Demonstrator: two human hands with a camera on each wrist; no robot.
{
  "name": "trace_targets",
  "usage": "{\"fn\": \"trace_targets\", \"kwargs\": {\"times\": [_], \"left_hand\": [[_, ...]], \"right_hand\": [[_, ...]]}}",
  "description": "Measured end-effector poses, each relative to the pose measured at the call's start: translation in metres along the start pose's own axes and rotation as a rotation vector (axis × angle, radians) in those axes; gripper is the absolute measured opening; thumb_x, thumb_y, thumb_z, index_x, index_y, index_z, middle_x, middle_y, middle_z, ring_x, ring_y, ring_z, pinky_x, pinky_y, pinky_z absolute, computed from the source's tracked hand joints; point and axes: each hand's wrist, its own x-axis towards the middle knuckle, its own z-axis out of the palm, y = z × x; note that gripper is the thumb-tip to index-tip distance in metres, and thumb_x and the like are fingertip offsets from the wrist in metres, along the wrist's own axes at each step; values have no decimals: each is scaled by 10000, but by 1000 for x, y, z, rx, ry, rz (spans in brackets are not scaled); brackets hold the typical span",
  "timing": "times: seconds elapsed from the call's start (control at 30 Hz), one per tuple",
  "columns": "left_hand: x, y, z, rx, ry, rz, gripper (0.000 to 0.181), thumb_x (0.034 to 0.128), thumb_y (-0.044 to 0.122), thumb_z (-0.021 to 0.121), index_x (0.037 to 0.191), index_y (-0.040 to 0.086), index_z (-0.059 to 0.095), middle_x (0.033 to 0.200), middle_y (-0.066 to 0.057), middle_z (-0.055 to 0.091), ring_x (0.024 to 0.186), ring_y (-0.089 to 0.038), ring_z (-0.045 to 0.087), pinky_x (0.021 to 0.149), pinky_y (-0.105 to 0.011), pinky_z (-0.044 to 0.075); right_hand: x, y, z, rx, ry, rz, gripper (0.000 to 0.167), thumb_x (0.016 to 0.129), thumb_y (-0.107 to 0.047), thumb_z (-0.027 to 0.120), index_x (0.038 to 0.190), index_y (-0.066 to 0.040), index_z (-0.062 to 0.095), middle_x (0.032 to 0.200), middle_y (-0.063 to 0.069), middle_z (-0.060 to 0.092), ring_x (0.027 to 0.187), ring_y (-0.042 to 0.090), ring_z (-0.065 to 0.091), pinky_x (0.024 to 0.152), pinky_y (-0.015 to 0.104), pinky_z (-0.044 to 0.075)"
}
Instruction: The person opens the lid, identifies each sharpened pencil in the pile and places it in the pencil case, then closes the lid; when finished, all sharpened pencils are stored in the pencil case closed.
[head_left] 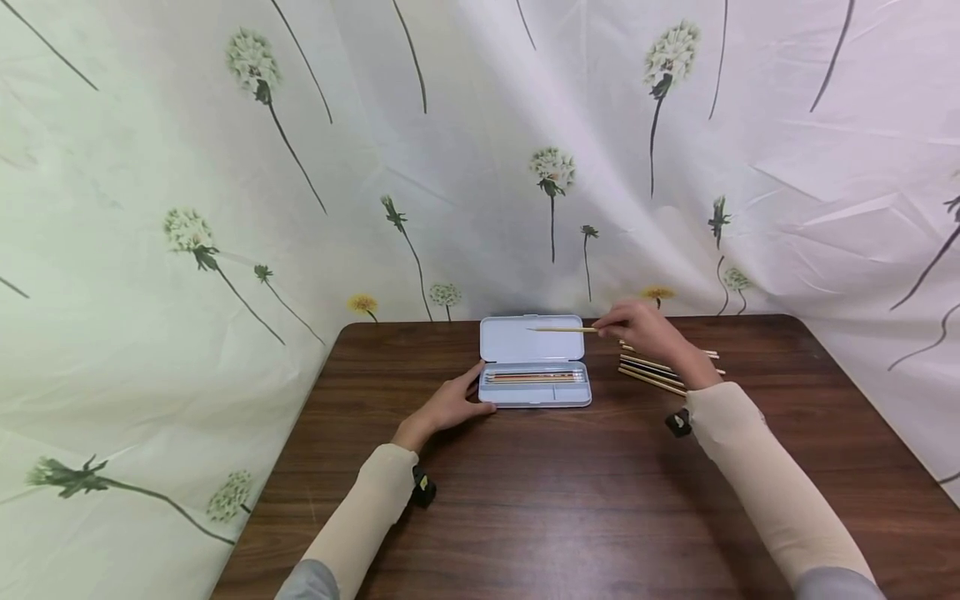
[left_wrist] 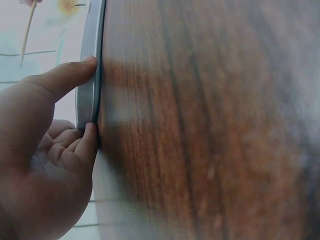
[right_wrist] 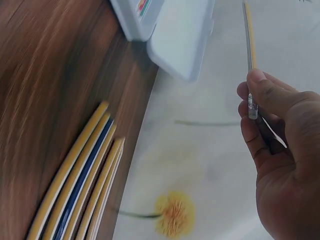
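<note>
A light-blue pencil case [head_left: 521, 400] lies with its lid [head_left: 510, 343] swung back on the table. Several pencils [head_left: 528, 378] lie side by side in its rear compartment. My left hand [head_left: 448, 404] holds the case's left end, thumb on the front wall and fingers round the end. Above the lid's right side, my right hand [head_left: 643, 329] pinches a yellow pencil [head_left: 558, 329] near its back end, the point turned left. Several loose pencils [right_wrist: 82, 175], most yellow and one dark blue, lie on the table below the right hand, partly hidden by the right arm in the head view.
The brown wooden table [head_left: 525, 500] ends just behind the case. A pale cloth [head_left: 480, 167] printed with dandelions hangs along the back and sides. A small divider [head_left: 555, 392] stands in the case's front part.
</note>
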Motion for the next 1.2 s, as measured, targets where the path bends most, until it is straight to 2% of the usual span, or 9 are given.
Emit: {"fn": "trace_targets", "kwargs": {"times": [0.13, 0.3, 0.67, 0.93, 1.2], "left_hand": [[-1, 0, 0, -3, 0, -1, 953, 996, 341, 779, 1725, 170, 190, 1756, -134, 288, 1557, -311, 432, 1249, -478, 403], [0, 0, 0, -5, -1, -3, 950, 996, 326, 780, 1724, 169, 190, 1759, -130, 278, 1564, -307, 419, 1255, -477, 394], [0, 0, 0, 3, -2, -2, 954, 994, 337, 779, 1723, 154, 191, 1759, -125, 280, 1581, -299, 391, 1266, -481, 377], [-1, 1, 0, 4, 4, -6, 951, 998, 336, 775, 1722, 144, 190, 1756, -135, 284, 1577, -305, 398, 1262, -484, 383], [0, 1, 1, 14, 8, -4, 944, 996, 332, 777, 1719, 131, 206, 1748, -150, 302, 1565, -317, 418, 1249, -491, 399]], "right_hand": [[12, -9, 12, 38, -8, -28, 145, 951, 12, 774, 1060, -39, 854, 941, 109, 778, 837, 224, 674, 730, 382, 550], [23, -17, 29, 20, -30, -71, 144, 945, 23, 772, 1026, -57, 861, 960, 80, 792, 906, 248, 720, 788, 433, 591], [28, -16, 71, 36, -76, -27, 99, 926, -4, 802, 951, -78, 863, 960, 58, 806, 913, 230, 734, 815, 430, 600], [24, -14, 95, -53, -109, 35, 111, 929, 17, 784, 913, -81, 832, 929, 54, 801, 900, 220, 730, 835, 444, 605], [21, -11, 105, -142, -121, 38, 160, 924, -15, 792, 837, -149, 779, 892, -9, 650, 806, 157, 621, 746, 371, 552]]}}
